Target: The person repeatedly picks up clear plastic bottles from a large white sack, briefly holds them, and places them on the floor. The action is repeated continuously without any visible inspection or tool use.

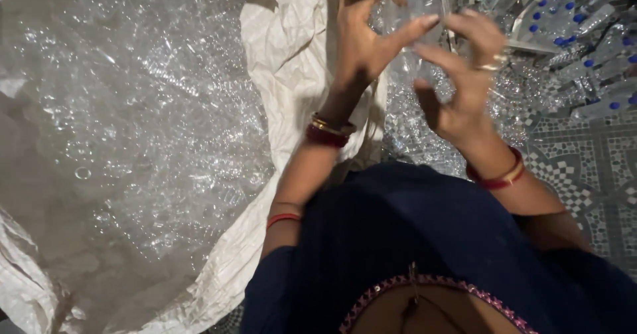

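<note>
Head view: the left hand (363, 42) and the right hand (464, 75) are raised together above the floor, between a large white sack (279, 62) and a pile of clear plastic tubes with blue caps (570, 22). A small clear plastic piece (415, 15) sits between the two hands. The left hand pinches its upper edge with thumb and forefinger, the remaining fingers spread toward the right. The right hand has its fingers curled and apart around the lower side; motion blur makes it impossible to tell whether it actually grips the piece or only steadies it. Holding the piece high and close to the sack mouth appears to keep it clear of the pile below and within short reach of the sack.

The sack lies open to the left, its rim folded outward, and holds a deep mass of clear plastic pieces (133, 121). More loose clear pieces cover the patterned tiled floor (597, 168) under the right hand. The folded sack rim stands directly beside the left wrist and partly hides the floor there. Red and gold bangles (328, 131) sit on both wrists. A dark blue garment (424, 241) fills the lower frame.
</note>
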